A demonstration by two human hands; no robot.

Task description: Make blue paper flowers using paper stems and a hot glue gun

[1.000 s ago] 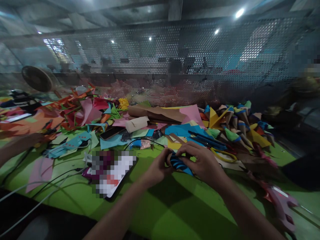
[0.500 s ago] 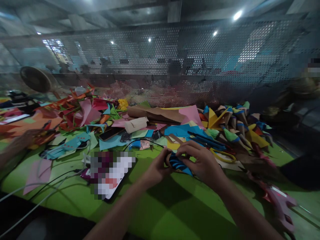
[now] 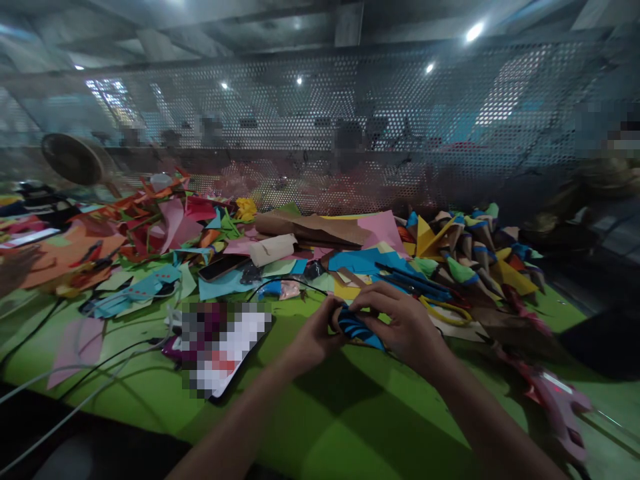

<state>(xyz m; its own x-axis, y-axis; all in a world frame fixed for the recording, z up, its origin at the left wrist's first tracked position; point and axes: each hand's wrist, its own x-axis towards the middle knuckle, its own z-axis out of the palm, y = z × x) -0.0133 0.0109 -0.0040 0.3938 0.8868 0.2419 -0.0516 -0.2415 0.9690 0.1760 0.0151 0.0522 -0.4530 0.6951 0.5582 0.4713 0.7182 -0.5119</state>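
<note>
Between my hands, above the green table (image 3: 345, 427), is a short brown paper roll with curved blue paper strips (image 3: 356, 327) across its side. My left hand (image 3: 316, 337) grips its left end, thumb at the rim. My right hand (image 3: 403, 320) pinches the strips from above and the right, hiding part of the roll. Just beyond the right hand lie yellow-handled scissors (image 3: 450, 312) and several dark blue strips (image 3: 413, 280). A pink glue gun (image 3: 557, 407) rests to the right of my right forearm.
A lit phone (image 3: 240, 353) and white cables (image 3: 100, 383) lie to the left. Coloured paper scraps (image 3: 175, 227) and paper cones (image 3: 465, 250) pile up behind. At the far left is another person's hand (image 3: 15, 267). A perforated metal screen (image 3: 300, 133) stands at the back.
The other person's hand at the left has drawn back toward the left edge, away from the orange paper. My hands and the roll have hardly moved.
</note>
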